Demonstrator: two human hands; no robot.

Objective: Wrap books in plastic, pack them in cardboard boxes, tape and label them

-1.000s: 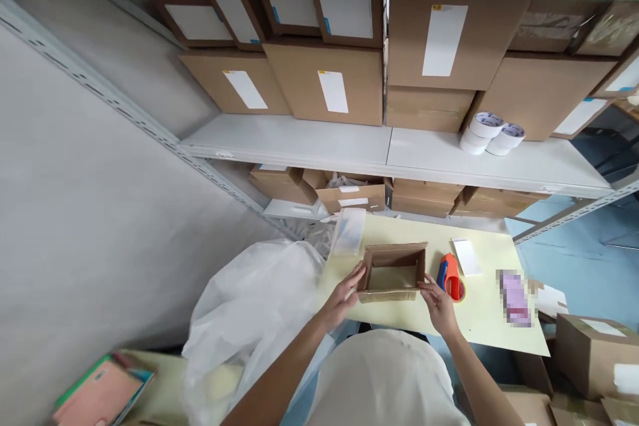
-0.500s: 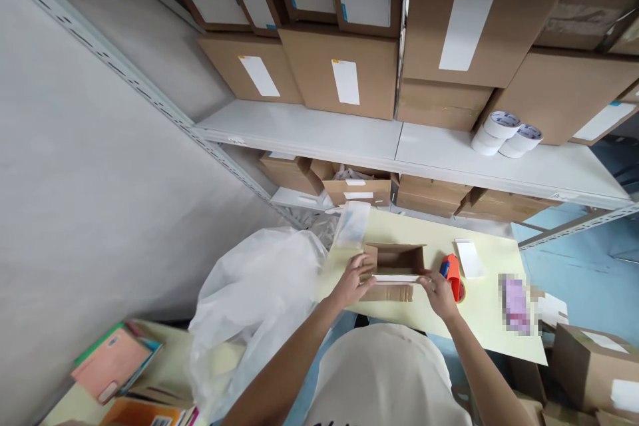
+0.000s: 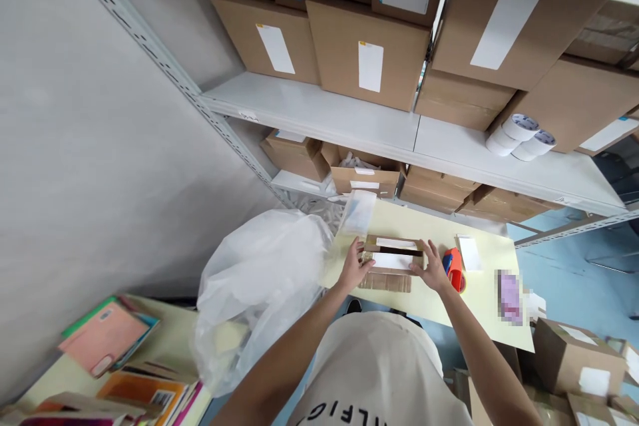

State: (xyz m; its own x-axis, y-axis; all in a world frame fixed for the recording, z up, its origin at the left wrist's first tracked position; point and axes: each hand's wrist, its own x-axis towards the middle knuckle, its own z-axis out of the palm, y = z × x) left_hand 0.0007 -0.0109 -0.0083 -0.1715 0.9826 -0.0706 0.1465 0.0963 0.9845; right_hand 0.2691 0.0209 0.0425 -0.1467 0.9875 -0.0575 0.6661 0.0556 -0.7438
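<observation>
A small cardboard box (image 3: 394, 261) lies on the pale yellow table between my two hands. Its two long top flaps, each with a white strip, lean inward, and a dark gap shows between them. My left hand (image 3: 355, 266) grips the box's left end. At the right end, my right hand (image 3: 431, 267) holds the box with its thumb along the front edge. A ridged piece of brown cardboard (image 3: 385, 281) sticks out in front; whether it belongs to the box I cannot tell. Just right of my right hand is a red tape dispenser (image 3: 453, 269).
A white card (image 3: 469, 253) and a blurred purple item (image 3: 509, 297) lie further right on the table (image 3: 486, 319). A large translucent plastic bag (image 3: 259, 259) bulges at the left. Behind stands a shelf (image 3: 359, 110) with cartons and white tape rolls (image 3: 519, 136).
The box stood open before; its long flaps are now folded inward, leaving a narrow gap. Both hands have stayed at its ends. The view has shifted slightly.
</observation>
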